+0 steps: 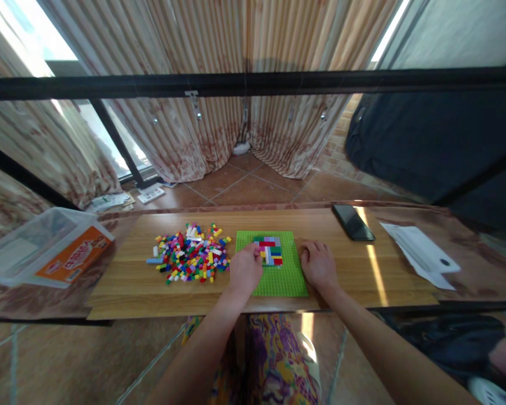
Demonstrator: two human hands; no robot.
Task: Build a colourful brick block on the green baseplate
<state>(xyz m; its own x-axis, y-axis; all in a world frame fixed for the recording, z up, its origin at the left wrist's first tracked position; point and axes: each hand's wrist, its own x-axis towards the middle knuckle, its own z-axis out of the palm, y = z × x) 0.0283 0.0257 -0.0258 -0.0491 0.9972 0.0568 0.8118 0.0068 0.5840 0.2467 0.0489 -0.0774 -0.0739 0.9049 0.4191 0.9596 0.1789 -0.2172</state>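
A green baseplate (280,281) lies on the wooden tabletop in front of me. On its upper middle sits a flat block of coloured building bricks (272,251) in rows of red, blue, yellow, white and other colours. My left hand (244,267) reaches over the plate's left side, thumb and forefinger pinched together at the left edge of the block. Whatever is between those fingertips is too small to make out. Resting beside the plate's right edge, my right hand (319,264) has loosely bent fingers and holds nothing visible. A heap of loose bricks (194,253) spreads left of the plate.
A black phone (353,222) lies at the table's back right. Further right are white papers and a white flat item (425,250). At far left stands a clear plastic box (37,242) with an orange label. A dark metal bar (253,84) crosses behind the table, before curtains.
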